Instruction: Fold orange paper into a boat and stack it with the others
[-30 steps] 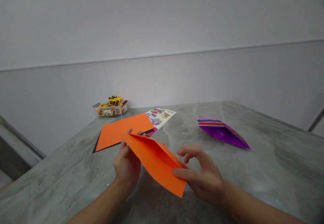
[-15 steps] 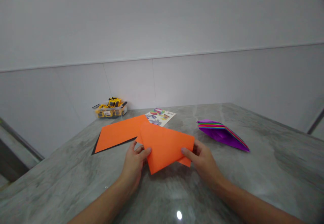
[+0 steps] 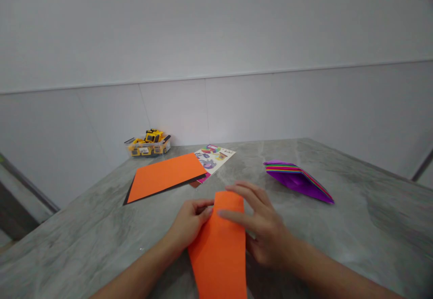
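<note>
A folded orange sheet of paper lies lengthwise on the grey table, running from the middle toward the near edge. My left hand pinches its left edge near the far end, fingers curled. My right hand rests over the sheet's far right part, fingers stretched out across the paper and pressing on it.
A stack of paper with an orange sheet on top lies at the back left. Behind it are a printed leaflet and a yellow toy truck in a clear box. A purple multicoloured folded paper bundle sits at right. White walls stand behind.
The orange sheet was held up in the air between both hands, then turned and lowered. It now lies flat and lengthwise on the table with my right hand spread on it.
</note>
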The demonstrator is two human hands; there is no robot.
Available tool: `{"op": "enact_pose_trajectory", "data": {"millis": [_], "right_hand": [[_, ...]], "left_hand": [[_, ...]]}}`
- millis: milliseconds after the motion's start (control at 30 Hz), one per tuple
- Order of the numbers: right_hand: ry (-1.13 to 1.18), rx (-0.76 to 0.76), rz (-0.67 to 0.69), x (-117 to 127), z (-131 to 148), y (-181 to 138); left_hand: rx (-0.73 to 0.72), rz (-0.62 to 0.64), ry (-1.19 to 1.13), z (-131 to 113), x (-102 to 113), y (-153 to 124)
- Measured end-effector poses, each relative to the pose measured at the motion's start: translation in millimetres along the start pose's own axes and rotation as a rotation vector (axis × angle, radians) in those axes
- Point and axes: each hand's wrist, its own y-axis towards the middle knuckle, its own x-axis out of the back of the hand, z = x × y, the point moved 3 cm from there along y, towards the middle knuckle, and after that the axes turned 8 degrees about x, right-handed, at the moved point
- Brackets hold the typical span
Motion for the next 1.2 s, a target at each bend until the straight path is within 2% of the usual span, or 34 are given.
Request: {"op": "enact_pose_trajectory", "data": {"millis": [67, 133, 233, 333, 433, 467, 533, 600, 667, 800, 900, 1033, 1200], "right_hand": [[-0.079, 0.115, 0.117, -4.3, 3.7, 0.2], [-0.148, 0.110, 0.174, -8.6, -1.9, -0.9], [-0.287, -0.043, 0.261, -14.3, -17.2, -2.8], [-0.402, -0.216, 0.416, -19.6, -23.4, -5.6], [-0.425, -0.303, 0.532, -24.5, -14.9, -9.9], [-0.407, -0.313, 0.554, -26.0, -10.8, -11.4], [-0.334, -0.308, 0.581, -27.9, -3.9, -13.8], [-0.220, -0.239, 0.602, -27.9, -0.3, -14.2], [-0.104, -0.153, 0.619, -24.5, -1.2, -13.1], [0.118, -0.145, 0.580, -10.0, -13.6, -9.4], [0.264, -0.183, 0.575, -2.2, -21.8, -9.1], [0.321, -0.209, 0.599, 0.2, -26.4, -11.4], [0.355, -0.211, 0.611, 1.4, -30.7, -12.0]], "left_hand": [[-0.057, -0.046, 0.069, -2.5, 4.1, 1.1], [-0.129, -0.144, 0.125, -6.6, 13.0, 3.5], [-0.225, -0.240, 0.172, -16.1, 24.9, 4.6], [-0.292, -0.215, 0.231, -27.5, 24.4, -3.7], [-0.418, -0.158, 0.492, -38.0, 12.2, -22.2], [-0.445, -0.094, 0.611, -38.9, 6.2, -28.2], [-0.421, 0.097, 0.808, -34.2, -4.9, -36.3], [-0.362, 0.267, 0.964, -24.4, -11.7, -38.5], [-0.321, 0.341, 1.081, -14.5, -13.3, -35.0], [-0.311, 0.328, 1.116, -3.8, -7.8, -24.9], [-0.297, 0.383, 1.084, 0.0, -2.6, -23.3], [-0.261, 0.454, 1.072, 1.7, 2.8, -23.6], [-0.214, 0.485, 1.020, -0.2, 7.9, -21.6]]}}
